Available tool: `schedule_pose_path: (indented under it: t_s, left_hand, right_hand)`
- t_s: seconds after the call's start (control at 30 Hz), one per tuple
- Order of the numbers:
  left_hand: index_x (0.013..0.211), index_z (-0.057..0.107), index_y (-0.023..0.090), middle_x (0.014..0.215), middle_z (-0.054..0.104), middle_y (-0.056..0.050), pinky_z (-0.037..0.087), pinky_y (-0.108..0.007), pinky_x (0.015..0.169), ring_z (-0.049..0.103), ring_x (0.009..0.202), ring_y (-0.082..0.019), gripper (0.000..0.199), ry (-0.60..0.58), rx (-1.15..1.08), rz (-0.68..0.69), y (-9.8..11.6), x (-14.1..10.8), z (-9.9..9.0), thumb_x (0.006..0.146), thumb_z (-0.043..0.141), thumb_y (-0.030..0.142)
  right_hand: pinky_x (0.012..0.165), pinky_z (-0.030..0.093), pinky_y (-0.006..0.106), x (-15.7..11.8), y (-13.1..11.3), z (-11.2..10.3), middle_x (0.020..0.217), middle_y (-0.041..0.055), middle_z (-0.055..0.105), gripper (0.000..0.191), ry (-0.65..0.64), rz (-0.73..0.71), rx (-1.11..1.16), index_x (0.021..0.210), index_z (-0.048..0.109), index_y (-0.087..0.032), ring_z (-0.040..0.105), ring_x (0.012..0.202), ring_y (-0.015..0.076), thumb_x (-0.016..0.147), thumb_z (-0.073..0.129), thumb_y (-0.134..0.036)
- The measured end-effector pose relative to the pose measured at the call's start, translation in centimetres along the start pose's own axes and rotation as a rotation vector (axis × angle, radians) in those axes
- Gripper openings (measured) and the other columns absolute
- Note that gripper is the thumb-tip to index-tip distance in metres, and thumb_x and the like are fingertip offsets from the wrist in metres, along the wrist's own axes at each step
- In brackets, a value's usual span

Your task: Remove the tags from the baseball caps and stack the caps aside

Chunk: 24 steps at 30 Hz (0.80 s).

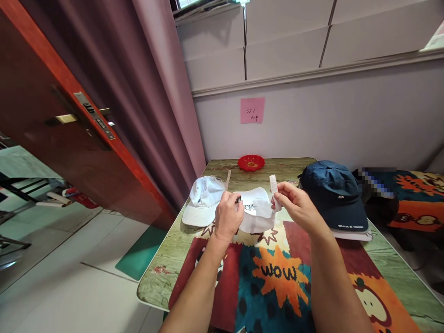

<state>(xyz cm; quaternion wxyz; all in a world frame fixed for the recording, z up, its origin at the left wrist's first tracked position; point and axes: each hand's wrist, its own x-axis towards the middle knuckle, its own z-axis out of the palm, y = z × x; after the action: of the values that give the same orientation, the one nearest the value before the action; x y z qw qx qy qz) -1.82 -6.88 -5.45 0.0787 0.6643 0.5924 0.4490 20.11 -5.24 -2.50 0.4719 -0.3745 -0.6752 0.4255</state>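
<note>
A white cap (257,224) with dark letters on it is between my two hands, above the patterned mat (274,286). My left hand (229,213) is closed at the cap's left side, with a small dark piece at its fingertips. With thumb and fingers, my right hand (294,203) pinches the cap's white strap (274,186), whose end points up. Left of my left hand lies a pale blue cap (207,192) with a white brim. Dark navy caps (329,185) are stacked right of my right hand, with a pale brim under them.
A red scalloped dish (251,163) stands at the back of the wood-patterned table (156,277). Behind it, a pink note (252,110) is on the wall. A curtain and a red-brown door (79,138) are at the left. More patterned cloth (419,203) lies at the right.
</note>
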Motion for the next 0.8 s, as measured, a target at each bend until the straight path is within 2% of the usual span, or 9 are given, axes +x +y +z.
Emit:
schedule_pose_path:
  t_s: [0.1,0.2,0.27,0.37,0.47,0.63,0.8]
  left_hand:
    - [0.081,0.071,0.022,0.081,0.065,-0.004,0.047,-0.03,0.073,0.058,0.07,-0.018,0.015,0.088,-0.226,-0.157,-0.4,-0.1,0.3,0.075,0.064,0.01]
    - [0.079,0.07,0.019,0.069,0.066,-0.003,0.047,-0.029,0.062,0.059,0.061,-0.017,0.007,0.078,-0.527,-0.42,-0.7,-0.1,0.6,0.072,0.071,0.016]
    - [0.079,0.071,0.017,0.066,0.066,-0.002,0.048,-0.027,0.06,0.06,0.059,-0.016,0.011,0.076,-0.72,-0.539,-0.9,-0.1,0.5,0.07,0.075,0.02]
    - [0.077,0.073,0.014,0.068,0.068,-0.001,0.047,-0.024,0.063,0.059,0.061,-0.012,0.017,0.125,-0.851,-0.594,-0.9,-0.2,0.1,0.064,0.081,0.02]
    - [0.075,0.074,0.012,0.067,0.069,-0.001,0.048,-0.024,0.066,0.06,0.062,-0.011,0.019,0.13,-0.926,-0.608,-0.3,-0.4,-0.1,0.061,0.084,0.02]
    - [0.081,0.072,0.012,0.081,0.074,-0.007,0.055,-0.032,0.083,0.07,0.074,-0.017,0.022,0.025,-1.234,-0.684,0.8,-0.5,0.2,0.065,0.085,0.019]
    - [0.083,0.068,0.011,0.088,0.076,-0.011,0.057,-0.035,0.089,0.073,0.082,-0.02,0.017,-0.023,-1.344,-0.816,0.6,-0.6,0.7,0.07,0.079,0.011]
  right_hand:
    - [0.057,0.041,0.025,0.5,0.5,2.2,0.064,-0.0012,0.057,0.028,0.038,0.053,-0.06,0.083,0.061,-0.021,0.051,0.058,0.014,0.091,0.056,-0.047]
    - [0.052,0.032,0.025,0.7,0.8,4.0,0.06,-0.0013,0.055,0.035,0.074,0.082,-0.21,0.074,0.064,-0.02,0.045,0.055,0.013,0.089,0.057,-0.051]
    - [0.053,0.031,0.025,0.8,0.9,4.7,0.06,-0.0008,0.057,0.037,0.072,0.085,-0.247,0.075,0.068,-0.02,0.046,0.056,0.0132,0.088,0.058,-0.053]
    - [0.054,0.032,0.025,0.8,1.1,5.2,0.062,0.0003,0.061,0.039,0.053,0.093,-0.256,0.078,0.072,-0.02,0.048,0.057,0.014,0.087,0.059,-0.055]
    - [0.053,0.031,0.025,0.8,1.4,5.1,0.059,-0.0006,0.058,0.041,0.059,0.088,-0.26,0.076,0.072,-0.02,0.046,0.055,0.0135,0.086,0.06,-0.058]
    - [0.05,0.025,0.024,0.9,2.0,4.7,0.054,-0.0041,0.047,0.044,0.09,0.073,-0.242,0.072,0.068,-0.019,0.035,0.052,0.011,0.082,0.066,-0.062]
    - [0.052,0.029,0.024,0.9,1.8,4.6,0.057,-0.003,0.052,0.041,0.114,0.094,-0.247,0.072,0.065,-0.019,0.04,0.054,0.0113,0.087,0.062,-0.057]
